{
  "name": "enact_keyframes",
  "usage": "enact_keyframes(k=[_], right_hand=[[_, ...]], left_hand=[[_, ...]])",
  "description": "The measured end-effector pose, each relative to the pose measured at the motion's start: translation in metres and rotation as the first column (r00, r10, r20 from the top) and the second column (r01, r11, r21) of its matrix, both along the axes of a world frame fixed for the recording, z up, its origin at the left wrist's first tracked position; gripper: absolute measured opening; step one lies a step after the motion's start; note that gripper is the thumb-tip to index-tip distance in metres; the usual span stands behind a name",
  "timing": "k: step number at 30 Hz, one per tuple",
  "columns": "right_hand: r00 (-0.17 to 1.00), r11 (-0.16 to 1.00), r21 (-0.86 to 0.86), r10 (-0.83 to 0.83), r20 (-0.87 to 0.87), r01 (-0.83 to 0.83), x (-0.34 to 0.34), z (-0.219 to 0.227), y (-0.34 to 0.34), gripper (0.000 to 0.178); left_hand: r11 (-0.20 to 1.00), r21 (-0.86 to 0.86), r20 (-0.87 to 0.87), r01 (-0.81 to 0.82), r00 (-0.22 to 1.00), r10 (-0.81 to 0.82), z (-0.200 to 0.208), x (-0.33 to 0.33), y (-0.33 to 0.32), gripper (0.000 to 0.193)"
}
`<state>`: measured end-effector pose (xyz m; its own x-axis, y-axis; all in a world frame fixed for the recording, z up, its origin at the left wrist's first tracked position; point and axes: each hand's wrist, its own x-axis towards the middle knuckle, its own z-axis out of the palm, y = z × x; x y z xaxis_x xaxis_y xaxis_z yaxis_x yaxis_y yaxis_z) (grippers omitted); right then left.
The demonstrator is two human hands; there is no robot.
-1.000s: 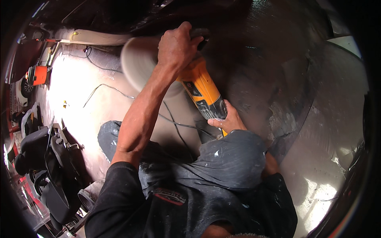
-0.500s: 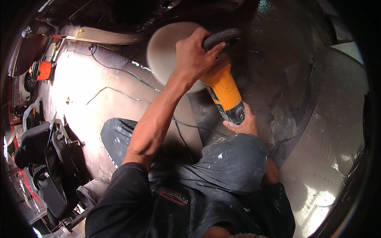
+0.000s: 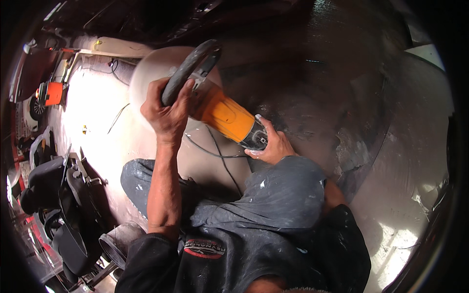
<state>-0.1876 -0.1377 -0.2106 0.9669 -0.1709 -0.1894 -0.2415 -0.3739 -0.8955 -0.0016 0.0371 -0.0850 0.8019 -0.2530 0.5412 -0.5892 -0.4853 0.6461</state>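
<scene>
An orange and black power polisher [image 3: 229,116] lies across the space in front of my knees. Its round pale pad [image 3: 146,73] is smeared by motion at the far left end. My left hand [image 3: 167,110] is wrapped round the black loop handle near the pad. At the other end of the body, my right hand [image 3: 273,145] grips the black rear housing, thumb below and fingers above. A dark power cord [image 3: 215,155] runs under the tool toward my right leg. The surface that the pad faces is mostly hidden behind it.
Black seats [image 3: 63,210] stand at the left, beside a bucket [image 3: 117,241] lying tilted near my left elbow. An orange box [image 3: 51,93] is farther off at the left. A large dark, dusty panel [image 3: 312,97] fills the right side, and a pale strip [image 3: 119,47] lies at the far left.
The polisher has swung left and slightly nearer, its body now lying more sideways. My left hand moved left and down with the loop handle; my right hand shifted a little left.
</scene>
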Motion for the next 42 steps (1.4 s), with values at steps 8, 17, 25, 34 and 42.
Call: enact_keyframes(k=[8, 17, 25, 34, 42], right_hand=[[0.991, 0.993, 0.005, -0.117, -0.072, 0.118, -0.021, -0.002, -0.008, 0.099], [0.937, 0.938, -0.016, -0.345, 0.061, 0.346, -0.042, -0.012, -0.022, 0.096], [0.959, 0.959, -0.006, -0.284, 0.009, 0.284, -0.042, -0.011, -0.013, 0.099], [0.998, 1.000, 0.030, -0.005, -0.062, 0.006, -0.004, -0.005, 0.023, 0.100], [0.999, 0.997, 0.078, 0.021, -0.040, -0.018, 0.020, 0.000, 0.030, 0.098]], left_hand=[[0.989, -0.038, -0.079, 0.143, 0.986, -0.145, 0.000, -0.004, -0.034, 0.028], [0.920, -0.103, 0.013, 0.377, 0.926, -0.378, -0.020, 0.019, -0.110, 0.028], [0.949, -0.071, -0.138, 0.309, 0.939, -0.316, -0.007, 0.007, -0.087, 0.030], [0.996, -0.019, -0.098, 0.087, 0.991, -0.088, -0.010, 0.008, 0.007, 0.027], [0.996, 0.051, -0.076, 0.067, 0.995, -0.063, -0.007, 0.035, 0.009, 0.026]])
